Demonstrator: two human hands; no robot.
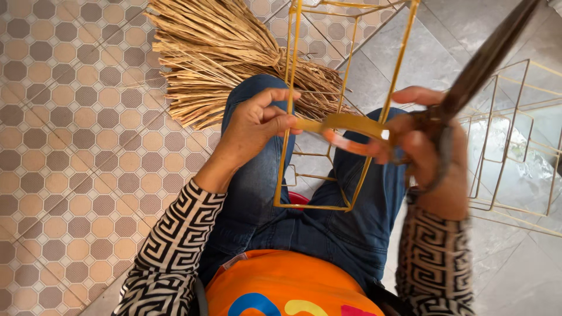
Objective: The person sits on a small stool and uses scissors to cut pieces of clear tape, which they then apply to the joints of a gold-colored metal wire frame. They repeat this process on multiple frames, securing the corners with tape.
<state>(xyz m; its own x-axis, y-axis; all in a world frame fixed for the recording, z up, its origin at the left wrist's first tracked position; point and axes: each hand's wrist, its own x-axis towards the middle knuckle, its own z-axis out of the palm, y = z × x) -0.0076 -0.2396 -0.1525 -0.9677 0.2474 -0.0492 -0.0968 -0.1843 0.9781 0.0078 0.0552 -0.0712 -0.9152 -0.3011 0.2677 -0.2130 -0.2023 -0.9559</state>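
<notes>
No packages, labels, signs or screens show in this view.

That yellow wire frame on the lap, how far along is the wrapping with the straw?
Barely begun. Nothing looks finished: the wire frame shows bare yellow bars everywhere. In hand: the left hand and right hand stretch one flat straw strip across a bar, the right also holding scissors. Left: nearly all of it, with the straw bundle still thick and a second frame bare.
</notes>
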